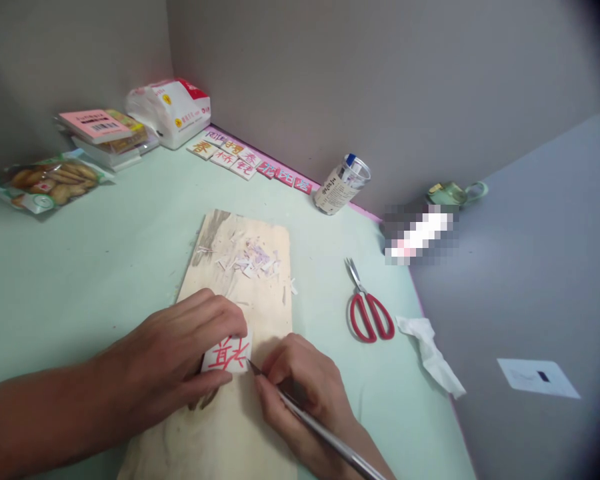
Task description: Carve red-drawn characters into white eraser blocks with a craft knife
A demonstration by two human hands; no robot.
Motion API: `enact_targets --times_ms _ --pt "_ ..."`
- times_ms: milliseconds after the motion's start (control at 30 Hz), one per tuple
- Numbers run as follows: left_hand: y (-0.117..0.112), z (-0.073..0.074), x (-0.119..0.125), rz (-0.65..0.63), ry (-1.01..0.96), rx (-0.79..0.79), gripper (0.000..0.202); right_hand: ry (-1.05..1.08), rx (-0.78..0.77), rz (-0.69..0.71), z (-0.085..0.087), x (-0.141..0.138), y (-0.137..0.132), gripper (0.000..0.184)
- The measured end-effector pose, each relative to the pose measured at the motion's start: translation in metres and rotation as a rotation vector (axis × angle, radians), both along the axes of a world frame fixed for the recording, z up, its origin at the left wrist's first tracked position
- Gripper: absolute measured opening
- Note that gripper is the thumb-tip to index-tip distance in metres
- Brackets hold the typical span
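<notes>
My left hand (195, 350) grips a small white square tile (229, 353) between thumb and fingers, flat on the wooden board (270, 307). Red character strokes cover the tile's face; its left part is hidden under my fingers. My right hand (305, 387) is closed around a slim metal craft knife (325, 432), held like a pen. Its dark pointed tip meets the tile's right edge. Whitish and purple shavings (255, 260) lie scattered on the far half of the board.
Red-handled scissors (367, 307) and a crumpled tissue (433, 357) lie right of the board. Behind stand a glass jar (336, 193) and rows of lettered tiles (245, 160). Snack bag (50, 181), stacked packs (103, 130) and tissue pack (173, 110) sit back left, by the walls.
</notes>
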State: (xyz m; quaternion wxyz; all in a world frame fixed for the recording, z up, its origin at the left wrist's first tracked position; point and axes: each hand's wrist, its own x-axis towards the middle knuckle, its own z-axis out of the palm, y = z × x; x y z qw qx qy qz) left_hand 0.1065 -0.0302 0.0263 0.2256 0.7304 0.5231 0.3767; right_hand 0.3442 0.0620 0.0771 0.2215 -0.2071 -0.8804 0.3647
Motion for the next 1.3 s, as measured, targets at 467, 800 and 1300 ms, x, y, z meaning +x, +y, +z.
enact_targets --times_ms 467,800,1300 --pt "-0.001 -0.003 -0.001 0.001 -0.006 -0.029 0.019 -0.050 -0.165 0.022 -0.002 -0.001 0.005 0.023" --pt "0.002 -0.005 -0.002 -0.004 -0.034 -0.011 0.016 -0.054 -0.253 0.039 -0.001 -0.001 0.007 0.023" --pt "0.001 -0.001 0.001 0.031 0.003 -0.018 0.023 -0.054 -0.319 -0.104 -0.008 -0.006 -0.002 0.027"
